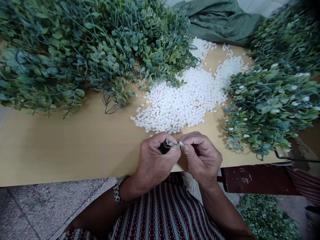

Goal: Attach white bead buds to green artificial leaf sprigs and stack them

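Note:
Near the table's front edge, my left hand [156, 160] is closed on a small green artificial leaf sprig [169, 144]. Most of the sprig is hidden behind the fingers. Facing it, my right hand [203, 160] pinches a tiny white flower piece [180, 143] between thumb and forefinger. The white piece touches the tip of the sprig, where the fingertips of both hands meet. Just beyond the hands spreads a heap of small white pieces [180, 100], which look like the pinched one.
Bunches of plain green artificial foliage [100, 43] cover the table's [75, 143] back left. On the right lies foliage dotted with white [272, 103]. A dark green sack [222, 20] sits behind the heap. More greenery [267, 216] is on the floor beside a dark red bench [257, 180].

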Available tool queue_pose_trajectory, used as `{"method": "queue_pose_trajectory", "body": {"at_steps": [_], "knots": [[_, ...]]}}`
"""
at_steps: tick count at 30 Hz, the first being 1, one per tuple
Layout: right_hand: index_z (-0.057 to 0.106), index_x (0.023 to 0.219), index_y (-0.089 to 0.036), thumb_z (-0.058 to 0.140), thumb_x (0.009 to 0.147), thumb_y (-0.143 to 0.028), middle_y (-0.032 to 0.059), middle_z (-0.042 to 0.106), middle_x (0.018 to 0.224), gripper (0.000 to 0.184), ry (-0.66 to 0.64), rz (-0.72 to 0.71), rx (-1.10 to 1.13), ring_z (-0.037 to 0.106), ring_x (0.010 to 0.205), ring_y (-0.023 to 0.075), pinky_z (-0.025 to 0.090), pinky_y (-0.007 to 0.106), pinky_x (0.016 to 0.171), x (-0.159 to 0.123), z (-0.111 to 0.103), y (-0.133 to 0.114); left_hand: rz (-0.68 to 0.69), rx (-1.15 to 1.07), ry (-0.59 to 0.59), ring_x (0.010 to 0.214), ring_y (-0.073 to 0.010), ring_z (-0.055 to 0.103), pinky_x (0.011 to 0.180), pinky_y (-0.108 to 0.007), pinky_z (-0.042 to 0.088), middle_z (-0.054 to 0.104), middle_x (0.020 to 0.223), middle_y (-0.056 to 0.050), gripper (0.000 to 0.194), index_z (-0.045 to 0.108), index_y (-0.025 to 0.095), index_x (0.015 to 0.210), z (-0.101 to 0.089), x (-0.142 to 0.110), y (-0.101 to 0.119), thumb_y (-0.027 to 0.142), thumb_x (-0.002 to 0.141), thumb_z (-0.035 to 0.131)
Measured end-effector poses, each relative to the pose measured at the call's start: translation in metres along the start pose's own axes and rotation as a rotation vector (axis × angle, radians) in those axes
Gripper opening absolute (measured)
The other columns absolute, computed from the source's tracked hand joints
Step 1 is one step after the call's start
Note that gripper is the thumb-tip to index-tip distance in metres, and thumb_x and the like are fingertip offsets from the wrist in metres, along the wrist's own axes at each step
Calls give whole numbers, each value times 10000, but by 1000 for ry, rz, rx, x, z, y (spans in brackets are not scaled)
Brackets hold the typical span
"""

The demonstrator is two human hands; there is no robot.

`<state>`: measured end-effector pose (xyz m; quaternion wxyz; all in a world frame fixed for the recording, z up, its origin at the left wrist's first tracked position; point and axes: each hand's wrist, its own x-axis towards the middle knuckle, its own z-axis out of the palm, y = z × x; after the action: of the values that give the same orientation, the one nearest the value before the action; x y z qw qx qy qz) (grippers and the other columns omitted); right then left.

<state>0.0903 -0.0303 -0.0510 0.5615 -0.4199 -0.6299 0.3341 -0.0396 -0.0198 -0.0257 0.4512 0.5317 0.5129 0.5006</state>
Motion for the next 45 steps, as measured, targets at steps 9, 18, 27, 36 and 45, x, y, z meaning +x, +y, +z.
{"method": "queue_pose_trajectory", "body": {"at_steps": [9,18,27,36,45], "knots": [[634,870,-195,585,815,-11,1,614,796,199,-7,-35,-56,593,771,119,469,260,679,-1,-1,1,61,26,-20,533,-98,539,540,-197,450,614,551,19,148,579,168,569,-1,-1,-3,62,664,539],[669,874,-206,617,787,-5,10,653,793,225,-9,-88,-39,616,754,131,500,274,657,-1,-3,6,60,12,-51,547,-98,537,558,-205,438,607,556,10,156,596,152,581,0,-2,-2,43,682,548],[632,1119,-243,599,838,-82,23,699,946,325,-76,-73,-126,661,841,147,561,302,712,14,-29,5,-262,-395,-70,476,-69,439,455,-190,358,540,564,48,35,638,178,701,-14,-3,-4,181,730,659],[646,909,-141,510,888,-114,79,652,828,140,-399,-250,-649,607,791,178,510,314,690,29,-28,8,-386,-506,71,424,-56,423,433,-190,307,510,506,54,100,614,155,684,-22,-2,1,150,628,696],[618,813,-161,494,866,-76,65,581,725,159,-464,-430,-817,505,701,181,449,326,638,25,-11,18,-393,-569,71,452,-60,415,451,-205,323,498,527,57,141,590,164,708,-20,0,-4,188,654,718]]}}
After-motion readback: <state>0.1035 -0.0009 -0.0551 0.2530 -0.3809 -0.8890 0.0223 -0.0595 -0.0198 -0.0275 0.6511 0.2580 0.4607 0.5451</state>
